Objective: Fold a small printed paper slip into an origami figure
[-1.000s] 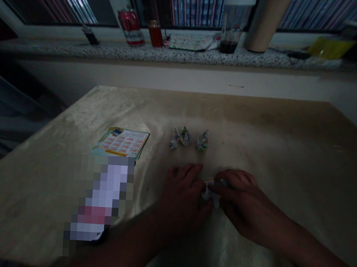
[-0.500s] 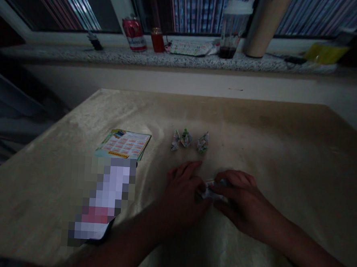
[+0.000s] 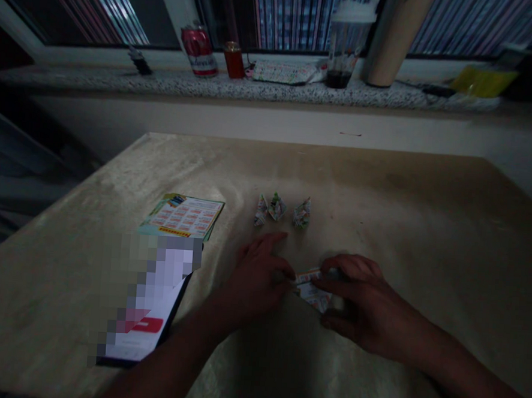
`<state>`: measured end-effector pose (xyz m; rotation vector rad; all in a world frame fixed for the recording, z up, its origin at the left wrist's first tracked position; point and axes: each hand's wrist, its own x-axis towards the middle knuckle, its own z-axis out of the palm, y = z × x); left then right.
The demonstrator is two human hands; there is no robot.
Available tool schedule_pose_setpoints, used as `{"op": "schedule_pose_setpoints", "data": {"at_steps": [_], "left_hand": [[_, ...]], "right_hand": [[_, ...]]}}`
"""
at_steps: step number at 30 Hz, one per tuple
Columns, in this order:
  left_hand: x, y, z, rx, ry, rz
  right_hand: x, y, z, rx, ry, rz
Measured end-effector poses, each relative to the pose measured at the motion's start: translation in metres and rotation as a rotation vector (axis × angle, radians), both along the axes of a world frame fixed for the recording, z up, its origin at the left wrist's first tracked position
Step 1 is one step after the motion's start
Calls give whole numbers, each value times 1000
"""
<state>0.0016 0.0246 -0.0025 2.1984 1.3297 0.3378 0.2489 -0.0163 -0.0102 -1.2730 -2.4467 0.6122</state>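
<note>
A small piece of printed paper [image 3: 312,289] lies flat on the beige table [image 3: 404,219], between my two hands. My left hand [image 3: 255,273] pinches its left corner with the fingertips. My right hand [image 3: 359,295] presses on its right side, fingers bent over it. Just beyond the hands stand three small folded paper figures [image 3: 283,209] in a row.
A printed leaflet [image 3: 184,215] lies to the left, and a phone with a lit screen [image 3: 146,312] sits nearer me. On the windowsill [image 3: 254,89] stand a red can [image 3: 199,51], a small jar, a plastic cup and a tall roll.
My left hand has slid left, drawing the paper out flatter and wider between the hands. The right hand has stayed in place.
</note>
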Motion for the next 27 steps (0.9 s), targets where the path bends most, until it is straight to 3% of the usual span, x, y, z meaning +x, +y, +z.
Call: {"op": "schedule_pose_setpoints", "data": {"at_steps": [5, 7, 10, 13, 16, 18, 23, 27], "left_hand": [[7, -9, -6, 67, -175, -235], [11, -11, -7, 100, -217, -260], [15, -12, -5, 84, -313, -188], [18, -14, -2, -79, -400, -34], [22, -17, 1, -248, -521, 42], [25, -19, 0, -256, -562, 48], [28, -22, -2, -11, -528, -18], [27, -22, -3, 319, -485, -247]], "right_hand": [[2, 6, 2, 40, 69, 82], [1, 9, 1, 68, 149, 107], [-1, 11, -1, 113, 325, 90], [-5, 9, -1, 84, 484, 13], [-9, 6, 0, -44, 504, -37], [-10, 4, 2, -87, 472, -25], [-14, 3, 6, -8, 445, -25], [-19, 4, 9, 95, 442, -42]]}}
